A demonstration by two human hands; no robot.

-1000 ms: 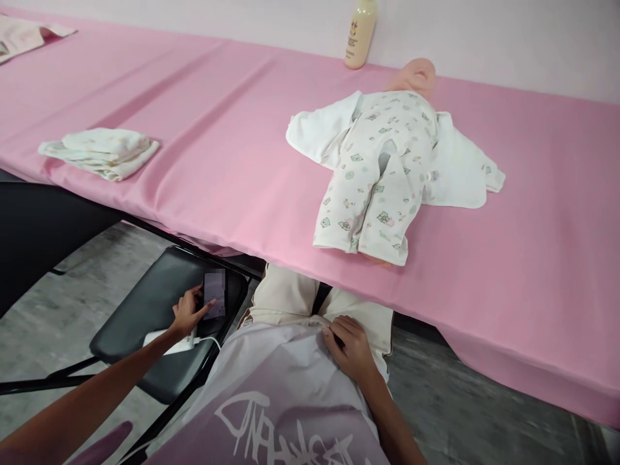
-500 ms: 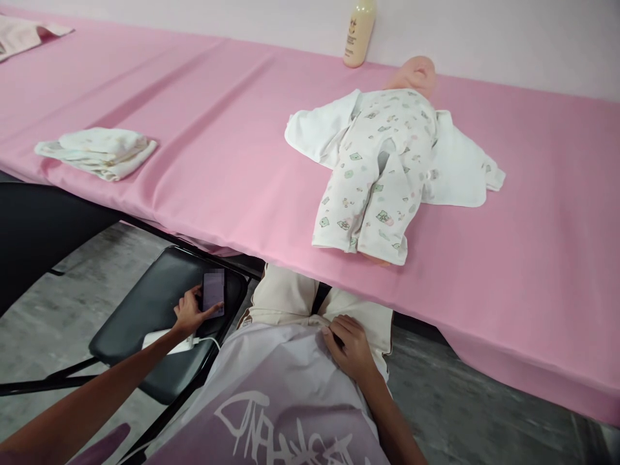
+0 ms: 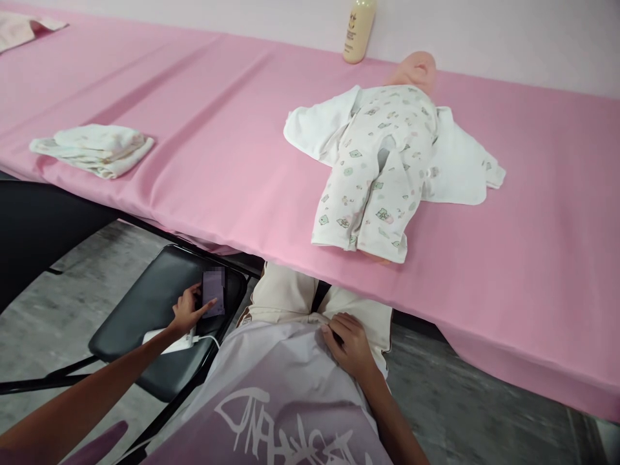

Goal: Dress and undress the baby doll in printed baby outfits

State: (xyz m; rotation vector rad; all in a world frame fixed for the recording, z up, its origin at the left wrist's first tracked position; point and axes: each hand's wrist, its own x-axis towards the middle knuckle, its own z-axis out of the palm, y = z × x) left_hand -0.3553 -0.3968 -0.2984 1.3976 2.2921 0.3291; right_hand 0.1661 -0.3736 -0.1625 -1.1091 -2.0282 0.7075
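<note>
My left hand (image 3: 187,311) reaches to a phone (image 3: 213,294) that lies on a black chair seat. One digit rests over the screen and the other fingers spread by the phone's left edge. My right hand (image 3: 349,342) rests on my lap, loosely curled with thumb and fingers apart; I see nothing held in it. On the pink-covered table (image 3: 217,187) lies a baby doll (image 3: 411,72) on its back, dressed in a white printed baby outfit (image 3: 382,142). Its white sleeves spread to both sides, and the front hangs over the legs.
Folded white baby clothes (image 3: 94,148) lie at the table's left. A cream bottle (image 3: 359,32) stands by the wall, and a pale cloth (image 3: 24,29) is at the far left corner. Under my left wrist a white charger (image 3: 172,341) with a cable sits on the chair (image 3: 145,303).
The digit of my left hand over the phone screen has shifted slightly left and up. The view has tilted a little; my right hand and the doll stay put.
</note>
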